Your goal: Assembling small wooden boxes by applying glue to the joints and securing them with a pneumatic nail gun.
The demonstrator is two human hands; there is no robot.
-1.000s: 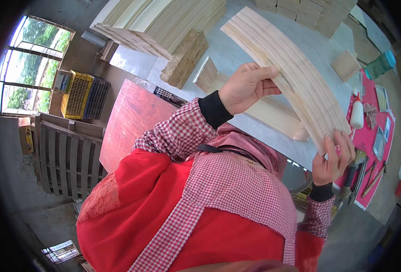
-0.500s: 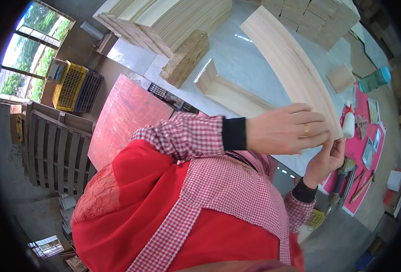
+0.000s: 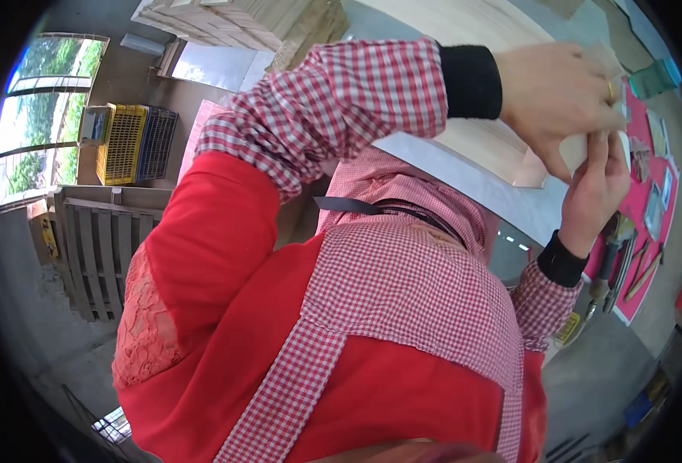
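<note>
My left hand [image 3: 561, 96], with a gold ring, reaches over from the left, its fingers curled down. Just below it, the bent fingers of my right hand [image 3: 597, 181] meet a smooth white thing [image 3: 575, 153]. It shows between the two hands and past the right fingers, but its kind is mostly hidden. Under my left wrist lies a pale wooden plank [image 3: 472, 143] with a short upright end piece [image 3: 530, 171]. Behind my left forearm a wide pale board [image 3: 464, 19] rests on the table.
A pink mat [image 3: 640, 197] at the right carries a brush [image 3: 607, 258] and other tools. Beyond it lies a teal bottle [image 3: 656, 79]. Stacked wood [image 3: 225, 23] stands at the far left of the table. Yellow and blue crates [image 3: 125, 143] and a wooden pallet [image 3: 109, 255] are further left.
Both hands have left the end of the long board and moved up and right to the white thing. My left arm now reaches further across the table. The view has shifted.
</note>
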